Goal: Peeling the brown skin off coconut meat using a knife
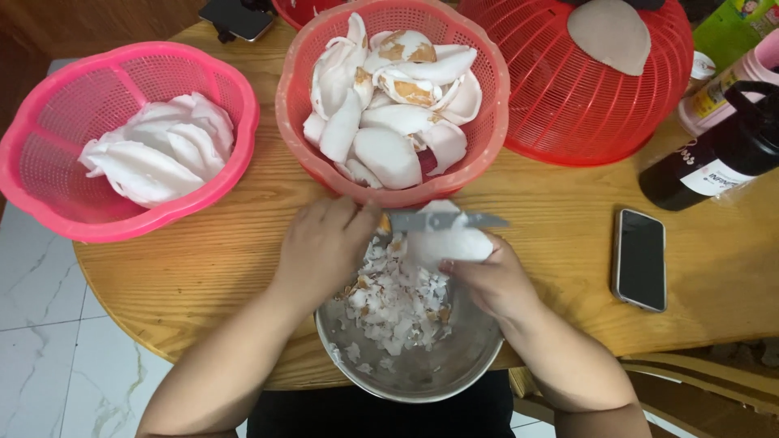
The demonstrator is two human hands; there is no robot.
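Two pink baskets (49, 162) hold coconut pieces (154, 150); left grip (324, 247) clasps peeler (442, 220), right grip (491, 280) clasps coconut chunk (450, 243)

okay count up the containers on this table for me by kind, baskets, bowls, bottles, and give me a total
Pink baskets, upright: 2, the left basket and the middle basket.
Red baskets, upside down: 1, the red basket; another red rim at the top edge is too cut off to count.
Metal bowls: 1, the bowl under both hands.
Bottles: 2, the dark bottle and the pink bottle.
Total: 6
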